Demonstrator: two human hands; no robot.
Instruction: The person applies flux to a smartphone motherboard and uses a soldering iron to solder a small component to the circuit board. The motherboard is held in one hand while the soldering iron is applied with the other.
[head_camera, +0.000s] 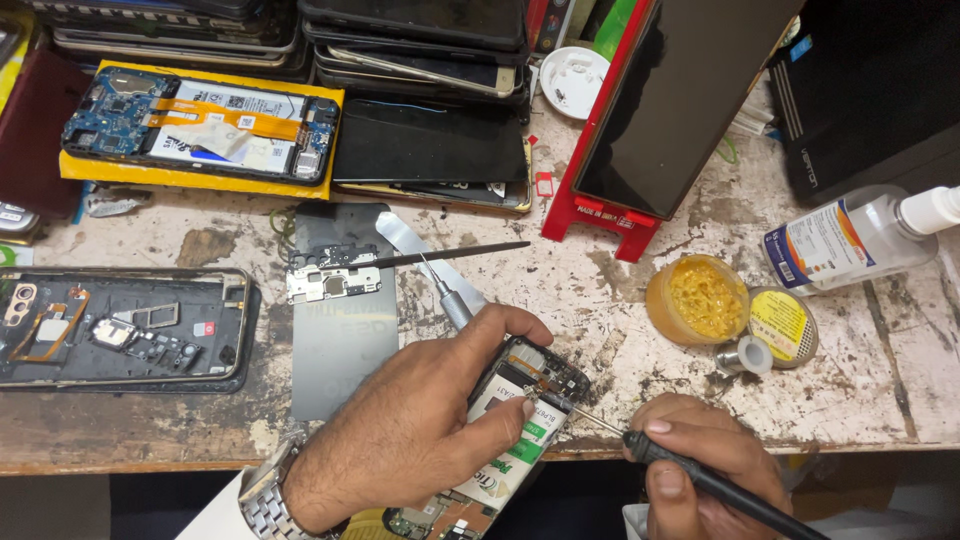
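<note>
Left hand (420, 420) grips the opened phone (505, 440) at six o'clock, fingers wrapped round its frame, back off, battery and circuit board bare, its lower end hanging past the bench edge (150, 455). Right hand (700, 460), at four o'clock, fingers pinched narrow on a black screwdriver (700, 478), tip on the board; bare worn benchtop lies open toward three o'clock, short of the yellow paste tub (697, 298).

Opened phone (520, 420) with exposed battery, tilted at bench edge; black-handled screwdriver (700, 478) tip on it
</note>
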